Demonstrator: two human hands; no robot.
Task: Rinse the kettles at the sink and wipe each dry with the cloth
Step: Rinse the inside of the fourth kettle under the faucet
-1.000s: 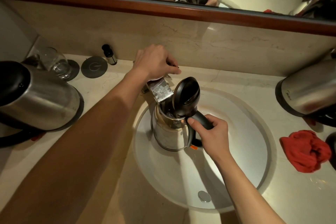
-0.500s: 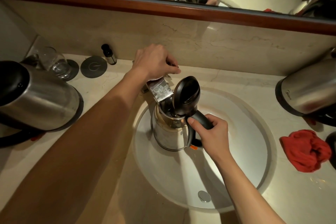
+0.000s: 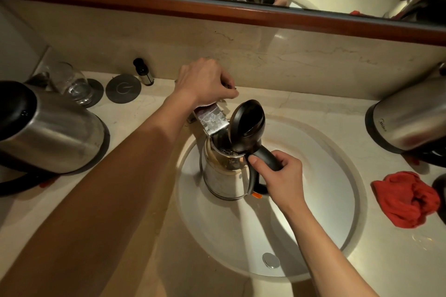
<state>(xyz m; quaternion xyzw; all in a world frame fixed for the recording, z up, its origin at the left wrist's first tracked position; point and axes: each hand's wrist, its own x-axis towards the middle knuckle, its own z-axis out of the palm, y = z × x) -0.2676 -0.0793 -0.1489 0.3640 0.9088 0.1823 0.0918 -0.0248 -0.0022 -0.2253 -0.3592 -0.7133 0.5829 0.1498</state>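
Right hand [image 3: 281, 176] gripping the black handle of a steel kettle with open lid [image 3: 226, 176] held in the white round sink [image 3: 325, 200] under the chrome tap [image 3: 212, 120], left hand [image 3: 205, 82] curled on the tap lever, crumpled red cloth [image 3: 407, 200] on the beige bench [image 3: 144, 113].

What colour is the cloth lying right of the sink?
Red. The cloth lies crumpled on the counter, clearest in the head view.

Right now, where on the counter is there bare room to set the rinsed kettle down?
Bare counter lies in front of the red cloth, right of the sink. Another bare strip sits between the left kettle and the sink, under the left forearm. The back left corner is crowded: glass, coasters, small bottle.
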